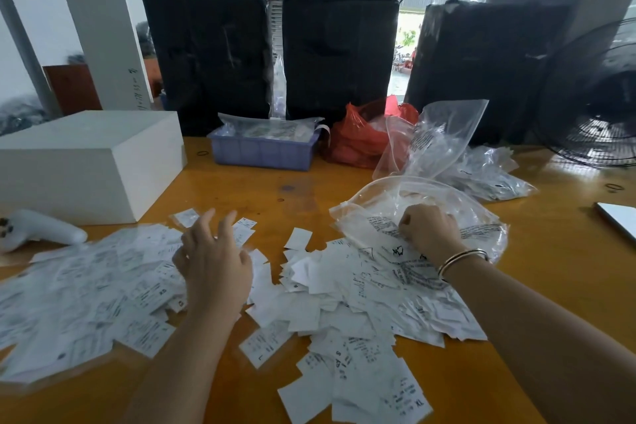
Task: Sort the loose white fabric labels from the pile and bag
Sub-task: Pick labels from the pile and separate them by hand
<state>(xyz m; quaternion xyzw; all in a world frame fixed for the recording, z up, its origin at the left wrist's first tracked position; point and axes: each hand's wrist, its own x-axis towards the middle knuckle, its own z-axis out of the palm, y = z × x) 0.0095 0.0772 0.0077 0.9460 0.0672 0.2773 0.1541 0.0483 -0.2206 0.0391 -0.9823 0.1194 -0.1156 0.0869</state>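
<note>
Leftmost, a spread of white labels (86, 289) lies on the bench (309, 189) under and left of the left hand (213, 265), whose fingers (206, 220) are splayed wide above it and hold nothing. Between the hands a second pile of labels (344, 313) lies loose. Right of that, the right hand (430, 227) has its fingers curled, gripping the clear plastic bag (389, 203), which holds more labels
</note>
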